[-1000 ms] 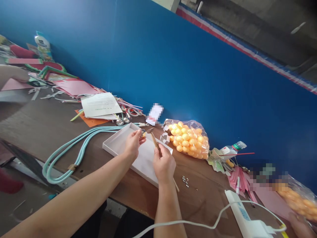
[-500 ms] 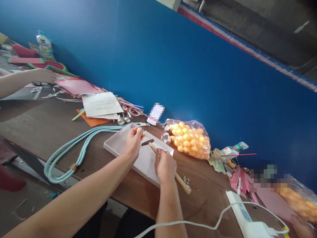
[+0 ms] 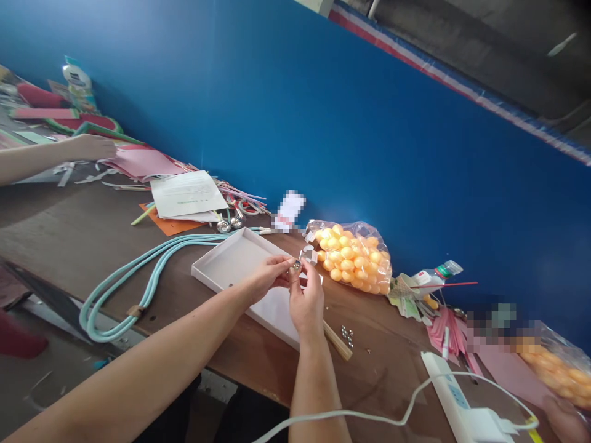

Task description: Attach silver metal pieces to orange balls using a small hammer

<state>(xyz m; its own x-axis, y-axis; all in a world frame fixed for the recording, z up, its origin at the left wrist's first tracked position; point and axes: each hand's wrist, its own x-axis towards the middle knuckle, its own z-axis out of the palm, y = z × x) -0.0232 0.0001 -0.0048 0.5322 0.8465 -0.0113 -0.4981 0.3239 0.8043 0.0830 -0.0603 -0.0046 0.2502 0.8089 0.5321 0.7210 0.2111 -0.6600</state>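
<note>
Near mid-frame I see a small shiny metal piece [image 3: 296, 266] pinched between the fingertips of the left hand [image 3: 270, 277] and right hand [image 3: 307, 304], above a shallow white tray [image 3: 226, 258]. Right of centre, a clear bag [image 3: 373, 232] bulges with orange balls [image 3: 348, 258]. Brown tabletop [image 3: 46, 218] stretches toward frame left, its near edge slanting down close by the tray.

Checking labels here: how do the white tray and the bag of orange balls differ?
The white tray is opaque; the bag of orange balls is see-through plastic. The tray is flat and shallow, while the bag bulges. The left hand and right hand partly hide the tray; the bag shows almost whole. Both rest on the brown table.
</note>
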